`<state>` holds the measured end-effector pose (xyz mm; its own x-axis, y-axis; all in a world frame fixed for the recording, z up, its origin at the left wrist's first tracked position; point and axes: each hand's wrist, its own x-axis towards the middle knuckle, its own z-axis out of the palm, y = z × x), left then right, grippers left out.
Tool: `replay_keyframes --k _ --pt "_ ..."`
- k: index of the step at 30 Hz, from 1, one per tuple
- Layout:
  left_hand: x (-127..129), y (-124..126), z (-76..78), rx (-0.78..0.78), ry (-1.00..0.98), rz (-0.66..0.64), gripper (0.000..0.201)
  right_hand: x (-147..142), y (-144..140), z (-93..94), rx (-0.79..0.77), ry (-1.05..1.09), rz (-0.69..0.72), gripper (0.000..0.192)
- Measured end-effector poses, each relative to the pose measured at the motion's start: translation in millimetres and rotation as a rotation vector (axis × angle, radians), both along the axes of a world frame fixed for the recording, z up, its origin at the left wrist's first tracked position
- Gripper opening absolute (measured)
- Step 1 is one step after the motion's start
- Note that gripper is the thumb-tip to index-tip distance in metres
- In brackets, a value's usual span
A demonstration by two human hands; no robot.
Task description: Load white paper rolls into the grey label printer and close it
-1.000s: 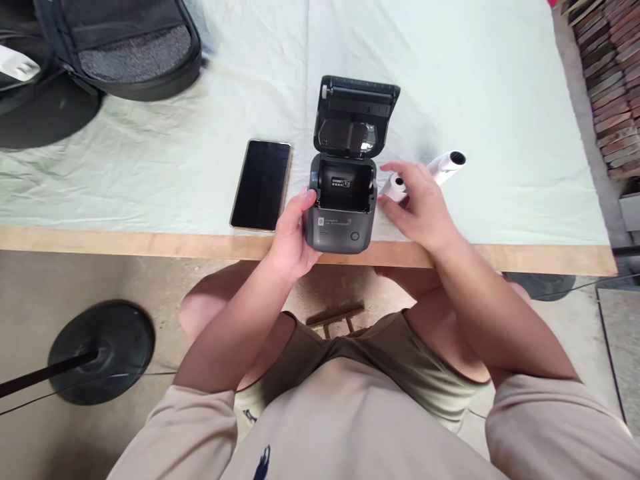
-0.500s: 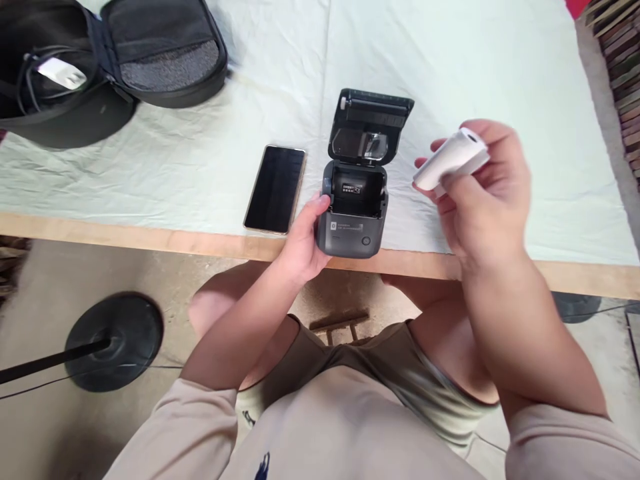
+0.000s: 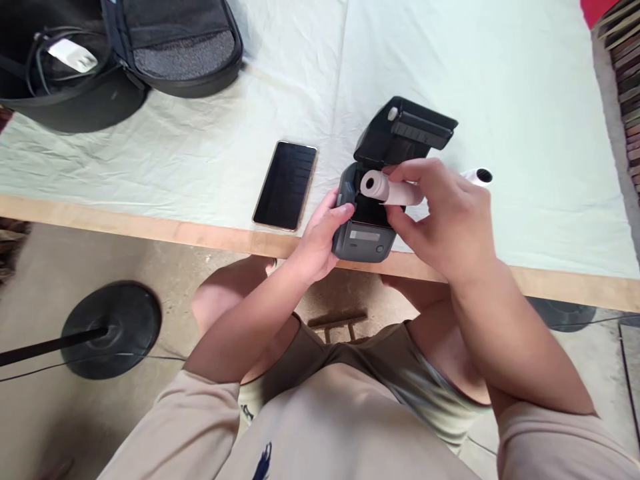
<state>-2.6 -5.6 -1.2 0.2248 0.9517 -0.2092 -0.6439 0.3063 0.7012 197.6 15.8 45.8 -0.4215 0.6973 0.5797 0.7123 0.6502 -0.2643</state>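
Paper roll (image 3: 387,189) now over open printer (image 3: 367,230), seemingly entering.

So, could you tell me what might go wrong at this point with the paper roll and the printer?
1. The small printer sits at the table edge, steadied only by the left hand; a push could tip it off.
2. The right hand holds the paper roll at an angle over the open compartment, so it might seat crooked.
3. A second roll lies loose behind on the cloth and could get knocked away.
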Motion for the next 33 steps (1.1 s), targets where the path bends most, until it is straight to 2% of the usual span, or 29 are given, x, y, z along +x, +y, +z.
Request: replay_keyframes --k 4,10,15,19,24,28,33 --pt "0 -2 1.2 0.004 0.015 -0.018 0.062 -4 -4 5.7 -0.049 -0.039 -0.052 0.032" --pt "-1 -1 1.6 -0.027 0.017 -0.007 0.054 -3 -10 21.0 -0.123 0.009 -0.026 0.033" --pt "1 -3 2.8 -0.008 0.043 -0.014 0.059 -4 -6 6.9 -0.055 -0.019 -0.011 0.024" --pt "1 -2 3.8 -0.011 0.053 0.024 0.049 -8 -1 -8.1 -0.056 -0.046 -0.090 0.017" --pt "1 2 5.8 -0.060 0.018 0.017 0.038 -11 -3 -9.7 -0.007 0.014 -0.090 0.017" --pt "1 1 7.4 -0.086 0.036 0.039 0.035 -15 -10 -7.8 0.070 0.056 -0.036 0.019" --pt "1 0 2.4 -0.060 0.022 0.078 0.043 -18 -16 -10.8 0.119 0.060 0.082 0.019"
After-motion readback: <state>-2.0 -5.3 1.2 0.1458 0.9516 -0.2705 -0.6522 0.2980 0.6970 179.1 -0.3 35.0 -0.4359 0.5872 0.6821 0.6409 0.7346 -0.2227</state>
